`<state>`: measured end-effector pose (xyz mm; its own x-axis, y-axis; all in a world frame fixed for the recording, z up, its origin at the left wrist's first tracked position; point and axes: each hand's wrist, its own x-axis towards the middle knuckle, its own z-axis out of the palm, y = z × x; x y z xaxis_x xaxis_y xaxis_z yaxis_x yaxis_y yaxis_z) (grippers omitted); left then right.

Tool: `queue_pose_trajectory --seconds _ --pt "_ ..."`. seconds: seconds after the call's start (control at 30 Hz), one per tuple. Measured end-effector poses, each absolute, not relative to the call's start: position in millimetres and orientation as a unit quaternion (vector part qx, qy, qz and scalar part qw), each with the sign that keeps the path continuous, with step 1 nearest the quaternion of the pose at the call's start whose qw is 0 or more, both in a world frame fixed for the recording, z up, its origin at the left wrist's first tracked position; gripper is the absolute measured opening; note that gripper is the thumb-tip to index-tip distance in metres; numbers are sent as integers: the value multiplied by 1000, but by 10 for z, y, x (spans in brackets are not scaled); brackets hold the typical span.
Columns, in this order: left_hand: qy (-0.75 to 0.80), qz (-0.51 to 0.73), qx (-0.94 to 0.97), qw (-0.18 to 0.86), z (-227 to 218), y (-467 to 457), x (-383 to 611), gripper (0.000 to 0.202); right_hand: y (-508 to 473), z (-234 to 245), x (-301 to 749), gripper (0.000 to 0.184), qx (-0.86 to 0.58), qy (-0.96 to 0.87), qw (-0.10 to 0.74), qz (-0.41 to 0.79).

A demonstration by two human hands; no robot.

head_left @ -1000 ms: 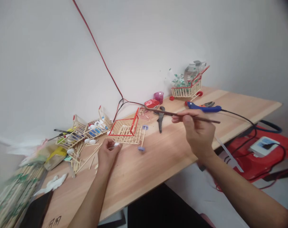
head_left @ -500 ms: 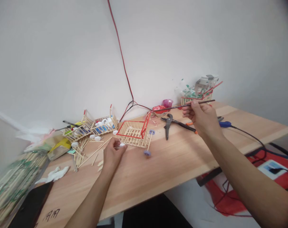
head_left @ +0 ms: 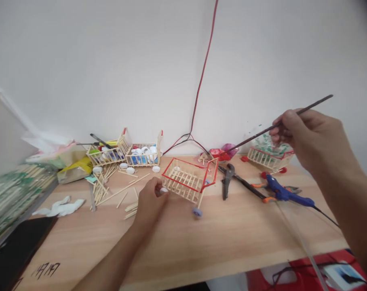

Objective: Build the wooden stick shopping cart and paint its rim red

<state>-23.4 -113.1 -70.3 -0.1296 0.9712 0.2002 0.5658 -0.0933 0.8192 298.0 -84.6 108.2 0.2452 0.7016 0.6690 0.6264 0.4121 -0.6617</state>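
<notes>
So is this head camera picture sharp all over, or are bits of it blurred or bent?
In the head view the middle is fairly sharp: the left hand by the stick basket reads clearly. The stick bundle at the left edge is smeared, and the table edge bows as through a wide lens. Light is soft and even, without glare. The top right corner darkens.

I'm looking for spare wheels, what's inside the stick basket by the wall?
The stick basket holds a heap of white bottle caps, with something blue among them. Whatever lies beneath the heap is covered.
</notes>
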Motion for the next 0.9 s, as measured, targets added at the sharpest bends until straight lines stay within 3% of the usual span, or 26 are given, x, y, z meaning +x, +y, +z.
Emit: queue_pose_trajectory --seconds 0.27,0.9 --pt "630 421 598 263 -716 -1114 -221 9 -836 1234 2469 17 -530 -690 492 -27" --pt "632 426 592 264 -679 -1135 -203 7 -717 1357 2434 17 -561 -731 380 -77"
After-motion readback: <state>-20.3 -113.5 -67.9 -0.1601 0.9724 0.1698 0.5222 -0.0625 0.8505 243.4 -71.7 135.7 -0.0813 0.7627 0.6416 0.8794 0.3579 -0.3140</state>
